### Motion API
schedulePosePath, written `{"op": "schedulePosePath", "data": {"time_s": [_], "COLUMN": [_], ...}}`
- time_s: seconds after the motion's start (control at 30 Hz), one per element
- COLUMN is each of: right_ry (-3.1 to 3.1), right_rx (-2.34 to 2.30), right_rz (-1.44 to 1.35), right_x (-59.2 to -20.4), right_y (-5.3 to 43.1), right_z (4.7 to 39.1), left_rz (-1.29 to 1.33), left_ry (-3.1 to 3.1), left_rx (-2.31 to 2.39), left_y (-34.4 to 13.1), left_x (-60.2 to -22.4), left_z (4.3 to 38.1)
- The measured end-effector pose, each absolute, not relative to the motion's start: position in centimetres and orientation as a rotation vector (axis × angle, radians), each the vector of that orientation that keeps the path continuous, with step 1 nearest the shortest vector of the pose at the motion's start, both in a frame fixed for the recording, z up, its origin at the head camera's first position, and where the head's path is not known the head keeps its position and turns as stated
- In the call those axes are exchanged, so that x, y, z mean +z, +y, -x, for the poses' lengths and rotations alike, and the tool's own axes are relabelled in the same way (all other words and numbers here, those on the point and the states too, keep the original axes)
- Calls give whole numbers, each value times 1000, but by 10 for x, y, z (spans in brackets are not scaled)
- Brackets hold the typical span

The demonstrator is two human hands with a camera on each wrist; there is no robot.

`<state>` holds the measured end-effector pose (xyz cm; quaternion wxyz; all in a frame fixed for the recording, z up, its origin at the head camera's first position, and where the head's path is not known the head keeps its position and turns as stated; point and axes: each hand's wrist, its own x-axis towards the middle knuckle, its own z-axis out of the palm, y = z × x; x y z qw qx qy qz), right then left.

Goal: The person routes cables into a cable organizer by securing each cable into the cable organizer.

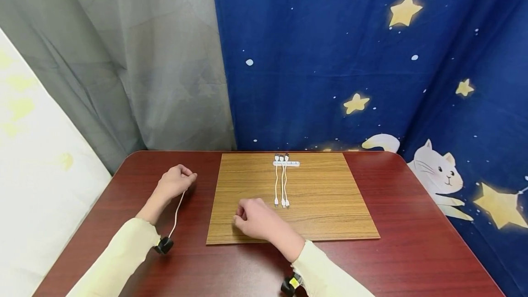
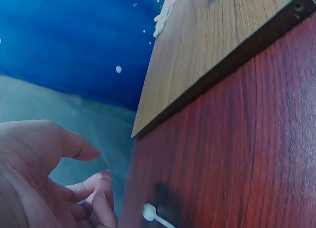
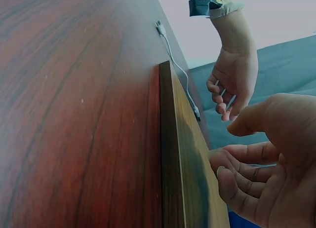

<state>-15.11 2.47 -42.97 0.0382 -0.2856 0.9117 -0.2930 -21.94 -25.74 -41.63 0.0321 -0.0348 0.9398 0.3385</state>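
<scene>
My left hand (image 1: pixel 174 182) hovers over the table's left side, fingers loosely bent and holding nothing; in the left wrist view a gap shows between thumb and fingers. Below it a short white USB cable (image 1: pixel 176 214) lies on the table, one end (image 2: pixel 149 212) near the fingers. My right hand (image 1: pixel 257 219) is over the front left of a wood-grain board (image 1: pixel 326 205), its thumb and relaxed fingers apart with nothing between them. Three white USB cables (image 1: pixel 276 182) lie lengthwise on the board, their upper ends at a small white cable clip strip (image 1: pixel 294 164).
The board lies flat on a dark red table (image 1: pixel 412 233), its raised edge (image 3: pixel 170 139) standing above the tabletop. Behind the table hang a grey curtain (image 1: pixel 173 58) and a blue curtain (image 1: pixel 309 58) with stars and a cat. Each wrist wears a small black camera.
</scene>
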Motion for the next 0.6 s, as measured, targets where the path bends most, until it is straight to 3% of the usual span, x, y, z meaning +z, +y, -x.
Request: {"op": "schedulePosePath", "data": {"time_s": [0.6], "right_ry": [2747], "right_rx": [-867], "right_rz": [909], "right_x": [-433], "right_y": [-15], "right_z": [148], "left_rz": [181], "left_ry": [2835], "left_rx": [1060], "left_y": [-282], "left_x": [-428], "left_z": [223]}}
